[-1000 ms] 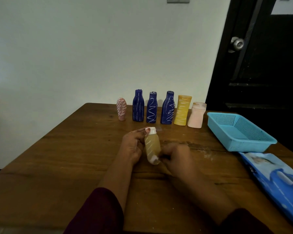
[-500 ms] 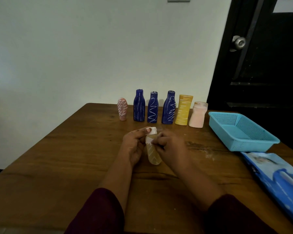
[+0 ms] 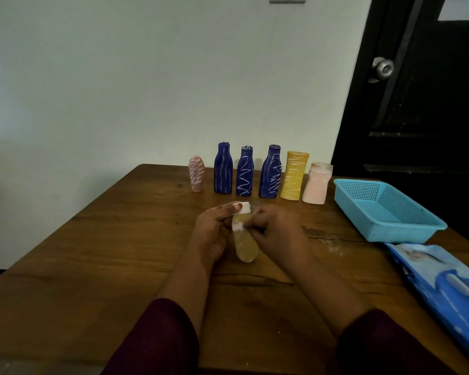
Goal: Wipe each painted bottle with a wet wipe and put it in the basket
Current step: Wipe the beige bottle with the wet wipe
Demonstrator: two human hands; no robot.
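Gripping tan plastic bottle with white cap [image 3: 245, 246], at worktop [image 3: 106, 253] centre: my left hand [image 3: 210, 234] fingers curled round it; right hand [image 3: 279, 235] pinches white wet wipe [image 3: 239, 226] against it. Risk: wet bottle slips, toppling far painted bottles [image 3: 270, 174].

Wooden table [image 3: 92, 266], dark brown, grain and cracks visible. Row of six upright bottles along far edge, close together. From left:
- pinkish-brown bottle [image 3: 197, 177], white zigzag
- left blue bottle [image 3: 223, 169], middle blue bottle [image 3: 244, 173], right blue bottle [image 3: 270, 173], all with white squiggles
- yellow bottle [image 3: 293, 175], faint white lines
- pale pink bottle [image 3: 316, 184]

Blue basket [image 3: 390, 228] at right, perforated walls, just beside pale pink bottle. Wet-wipe pack [image 3: 444, 280] flat on right edge, nearer than basket, almost touching it. White flecks [image 3: 333, 249] on wood near basket.
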